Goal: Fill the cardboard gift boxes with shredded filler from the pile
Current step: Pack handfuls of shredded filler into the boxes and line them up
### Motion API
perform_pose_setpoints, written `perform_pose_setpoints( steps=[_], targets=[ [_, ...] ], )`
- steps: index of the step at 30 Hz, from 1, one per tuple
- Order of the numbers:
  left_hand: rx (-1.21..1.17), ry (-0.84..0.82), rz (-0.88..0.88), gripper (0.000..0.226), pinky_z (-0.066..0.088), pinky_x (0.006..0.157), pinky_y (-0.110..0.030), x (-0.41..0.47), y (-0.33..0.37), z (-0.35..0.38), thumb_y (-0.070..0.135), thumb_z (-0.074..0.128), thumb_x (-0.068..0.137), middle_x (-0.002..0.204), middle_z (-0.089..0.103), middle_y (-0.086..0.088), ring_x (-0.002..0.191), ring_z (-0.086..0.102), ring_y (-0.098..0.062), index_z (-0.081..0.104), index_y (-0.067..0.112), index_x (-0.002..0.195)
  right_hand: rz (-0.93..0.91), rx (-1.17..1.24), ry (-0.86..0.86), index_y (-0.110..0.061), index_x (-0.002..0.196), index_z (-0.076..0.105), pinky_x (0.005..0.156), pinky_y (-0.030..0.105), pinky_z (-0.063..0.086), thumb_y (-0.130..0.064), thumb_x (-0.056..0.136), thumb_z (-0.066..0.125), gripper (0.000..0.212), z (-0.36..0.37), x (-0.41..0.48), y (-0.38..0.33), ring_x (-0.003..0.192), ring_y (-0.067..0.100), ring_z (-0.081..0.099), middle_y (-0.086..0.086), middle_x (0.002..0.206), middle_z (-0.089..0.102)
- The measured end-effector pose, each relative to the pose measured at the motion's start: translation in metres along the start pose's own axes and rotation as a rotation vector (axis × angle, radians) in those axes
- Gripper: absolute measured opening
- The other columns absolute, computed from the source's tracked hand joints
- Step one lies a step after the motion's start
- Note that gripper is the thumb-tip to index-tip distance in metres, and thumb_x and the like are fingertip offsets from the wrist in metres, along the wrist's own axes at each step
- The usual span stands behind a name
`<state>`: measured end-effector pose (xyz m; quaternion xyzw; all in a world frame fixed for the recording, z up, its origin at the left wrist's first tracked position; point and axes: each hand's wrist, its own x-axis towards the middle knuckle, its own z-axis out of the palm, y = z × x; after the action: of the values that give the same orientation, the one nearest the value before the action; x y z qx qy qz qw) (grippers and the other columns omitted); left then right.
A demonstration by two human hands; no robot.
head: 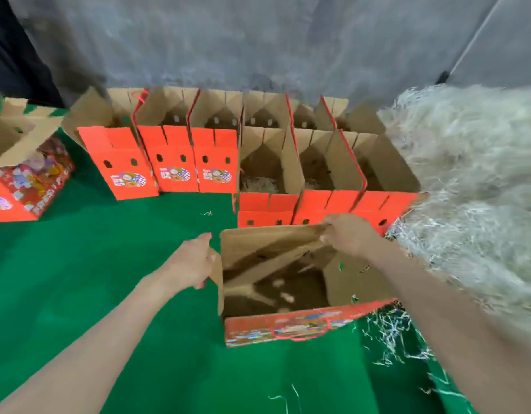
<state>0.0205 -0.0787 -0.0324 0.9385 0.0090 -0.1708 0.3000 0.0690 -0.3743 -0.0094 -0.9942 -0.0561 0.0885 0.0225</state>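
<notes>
An open red cardboard gift box (276,327) stands on the green surface right in front of me, its brown inside bare of filler. My left hand (192,264) grips the box's left side flap. My right hand (345,234) pinches the far flap at the top edge. A large pale pile of shredded filler (473,180) lies at the right, touching the boxes beside it. Several more open red boxes (267,168) stand in two rows behind; the nearest one in the middle holds a little filler at its bottom.
Another red box (22,180) lies tilted at the far left. Loose filler strands (389,336) are scattered on the green cloth (109,264) by the near box's right corner. A grey wall (258,40) rises behind the rows.
</notes>
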Motion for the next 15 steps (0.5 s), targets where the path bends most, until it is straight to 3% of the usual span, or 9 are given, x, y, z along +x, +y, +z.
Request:
perform_pose_setpoints(
  steps=[2,5,8,12,15],
  targets=[
    [0.219,0.079,-0.020,0.079,0.040,0.095,-0.035,0.008,0.010,0.008,0.020,0.054,0.090,0.132,0.046,-0.021,0.118,0.049,-0.033,0.002,0.013,0.150,0.084,0.014,0.062,-0.027,0.130,0.044,0.101,0.044,0.035,-0.030,0.085,0.057,0.047,0.008,-0.004,0.026,0.119,0.030,0.049,0.009,0.127,0.053],
    [0.335,0.276,0.102,0.094,0.022,0.110,-0.047,0.016,0.030,0.011,0.026,0.067,0.083,0.153,0.019,-0.008,0.138,0.021,-0.031,0.001,0.022,0.150,0.122,0.248,0.097,-0.023,0.138,0.035,0.093,0.037,0.039,-0.020,0.086,0.058,0.056,0.015,-0.009,0.057,0.114,0.035,0.051,0.018,0.121,0.054],
    [0.295,0.358,0.235,0.085,0.021,0.112,-0.047,0.029,0.058,0.018,0.029,0.067,0.082,0.150,0.029,-0.007,0.137,0.027,-0.028,0.016,0.022,0.149,0.085,0.447,0.044,-0.018,0.143,0.026,0.090,0.034,0.040,-0.020,0.088,0.058,0.064,0.020,-0.018,0.071,0.115,0.034,0.052,0.019,0.121,0.057],
    [0.421,0.238,0.150,0.062,0.037,0.100,-0.047,0.051,0.095,0.038,0.042,0.056,0.088,0.133,0.052,-0.008,0.122,0.047,-0.033,0.032,0.025,0.142,0.041,0.511,-0.040,-0.015,0.148,0.006,0.094,0.034,0.040,-0.015,0.085,0.062,0.084,0.032,-0.027,0.072,0.120,0.035,0.048,0.021,0.126,0.054],
    [0.416,0.219,0.161,0.025,0.045,0.080,-0.036,0.059,0.112,0.044,0.039,0.047,0.094,0.110,0.065,-0.006,0.098,0.057,-0.031,0.061,0.026,0.110,0.015,0.448,-0.013,-0.017,0.148,0.002,0.078,0.035,0.043,0.006,0.080,0.051,0.086,0.034,-0.040,0.079,0.101,0.038,0.056,0.026,0.102,0.062]
  ],
)
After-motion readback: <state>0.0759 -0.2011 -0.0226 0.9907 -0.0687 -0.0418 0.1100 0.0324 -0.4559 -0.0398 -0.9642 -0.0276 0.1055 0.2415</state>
